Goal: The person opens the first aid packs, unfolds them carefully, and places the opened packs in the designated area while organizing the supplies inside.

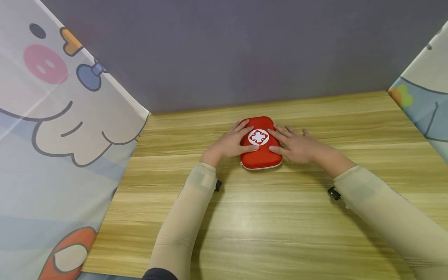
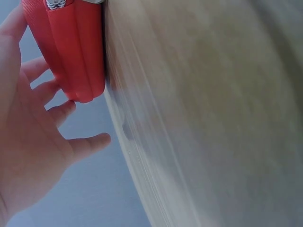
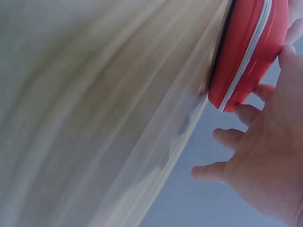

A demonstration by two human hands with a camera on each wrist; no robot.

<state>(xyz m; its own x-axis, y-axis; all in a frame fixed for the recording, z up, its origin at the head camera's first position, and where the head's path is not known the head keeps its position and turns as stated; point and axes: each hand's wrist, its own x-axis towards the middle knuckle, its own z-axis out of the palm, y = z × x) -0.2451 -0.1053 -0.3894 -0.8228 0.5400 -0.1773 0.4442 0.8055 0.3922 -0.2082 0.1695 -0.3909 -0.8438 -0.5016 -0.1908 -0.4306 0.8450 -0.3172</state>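
A red zippered first-aid case [image 1: 261,158] lies flat on the wooden table, a white round emblem with a cross on its lid. My left hand [image 1: 230,143] rests on the case's left side, thumb and fingertips touching the lid. From the other side my right hand [image 1: 298,145] touches the lid's right edge with spread fingers. The left wrist view shows the red side of the case [image 2: 78,52] beside relaxed fingers. In the right wrist view a grey zipper [image 3: 247,56] runs closed along the visible side, and the lower fingers stand apart from the case.
The wood-grain table [image 1: 245,217] meets a grey-purple wall panel [image 1: 245,54] at the back. A cartoon-printed cloth [image 1: 70,128] hangs at the left, and another printed cloth [image 1: 427,101] at the right. Both forearms wear beige sleeves with black straps near the wrists.
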